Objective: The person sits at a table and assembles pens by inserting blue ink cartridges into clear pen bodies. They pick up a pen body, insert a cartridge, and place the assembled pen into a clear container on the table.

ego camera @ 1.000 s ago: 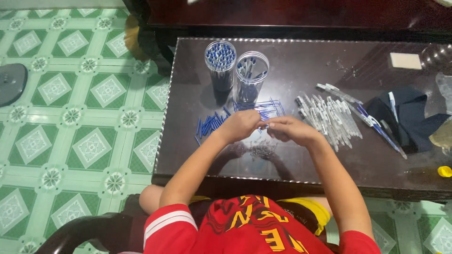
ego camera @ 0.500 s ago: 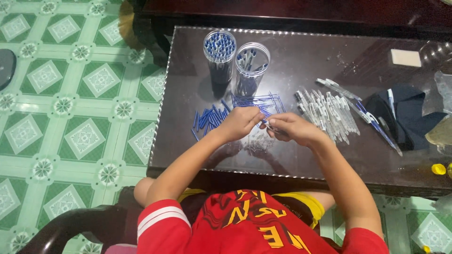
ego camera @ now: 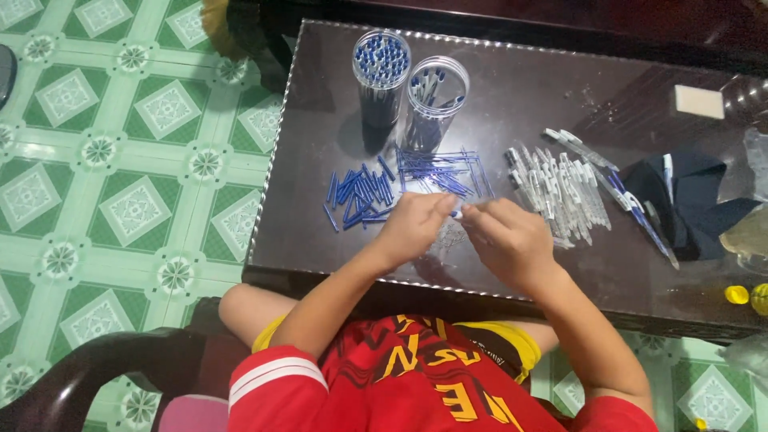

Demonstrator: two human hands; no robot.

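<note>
Head view, grip: a small pen part (ego camera: 456, 214) is pinched between the fingertips of the left hand (ego camera: 412, 226) and the right hand (ego camera: 504, 240), both closed narrowly on it, right where the two hands meet.
Head view, part's place: it is held just above the dark glass table (ego camera: 320, 200), near the front edge, between the heap of blue caps (ego camera: 360, 194) and the row of clear pen barrels (ego camera: 556, 188).
Head view, edges and room: the table's front edge is seen just below the wrists; bare glass is left to the left of the caps, up to the beaded side edge. Blue refills (ego camera: 440, 168) are spread just beyond the fingers. Two clear tubs (ego camera: 382, 68) of pens are stood well back, and a dark cloth (ego camera: 692, 200) is laid at the right.
Head view, long axis: only a pale tip is shown between the fingers; it seems to be laid left to right, but its pointing end cannot be told.
</note>
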